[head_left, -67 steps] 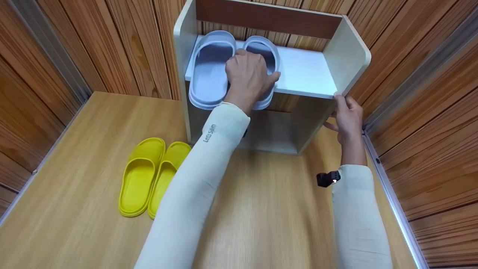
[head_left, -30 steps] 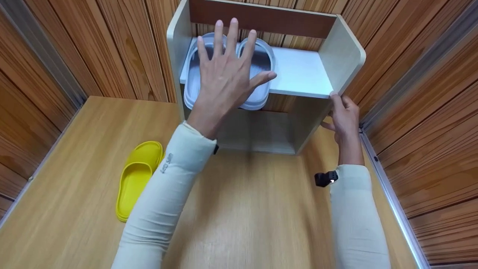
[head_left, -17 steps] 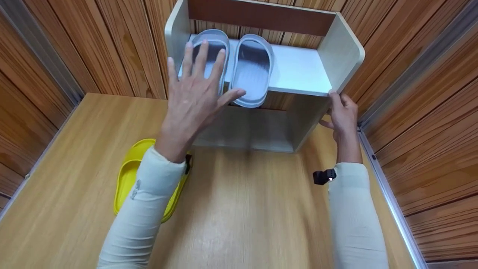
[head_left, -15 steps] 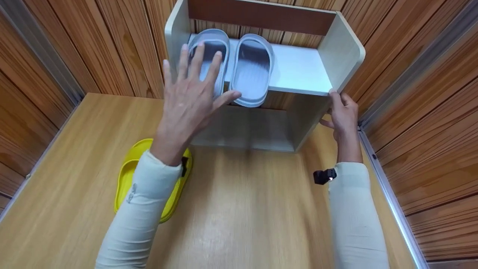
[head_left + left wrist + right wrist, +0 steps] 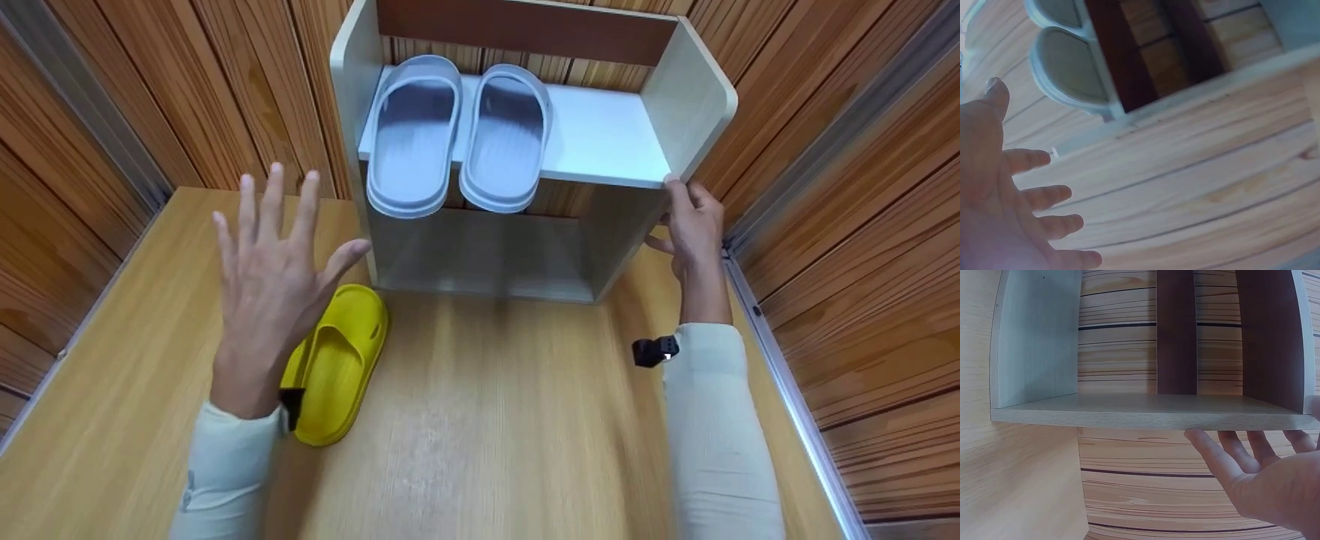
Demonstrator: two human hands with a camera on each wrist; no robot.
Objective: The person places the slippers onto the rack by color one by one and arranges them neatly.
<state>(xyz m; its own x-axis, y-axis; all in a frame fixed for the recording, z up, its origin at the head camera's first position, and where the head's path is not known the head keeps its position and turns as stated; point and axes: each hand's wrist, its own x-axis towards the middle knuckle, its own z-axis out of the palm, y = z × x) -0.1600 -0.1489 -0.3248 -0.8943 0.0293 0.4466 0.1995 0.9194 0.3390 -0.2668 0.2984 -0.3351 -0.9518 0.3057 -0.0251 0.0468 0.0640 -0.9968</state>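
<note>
Two pale grey-lilac slippers, one (image 5: 412, 161) at left and one (image 5: 506, 157) beside it, sit on the white upper shelf of a small shoe rack (image 5: 607, 139), their heels overhanging the front edge. My left hand (image 5: 270, 292), fingers spread and holding nothing, hovers left of the rack. Below it a yellow slipper (image 5: 330, 382) stands on the wooden floor; its mate is mostly hidden behind that hand and wrist. With thumb at the front edge and fingers along the outer side panel (image 5: 1145, 419), my right hand (image 5: 696, 232) grips the rack's right side.
Beneath the upper shelf is the rack's lower compartment (image 5: 480, 255), where no footwear shows. Wood-plank walls (image 5: 885, 300) close in on the left, back and right. A brown rail (image 5: 525, 30) spans the rack's top back.
My left hand has let go of the right grey slipper, spread its fingers, and moved left and down from the shelf to above the yellow slippers. The right hand keeps its place on the rack.
</note>
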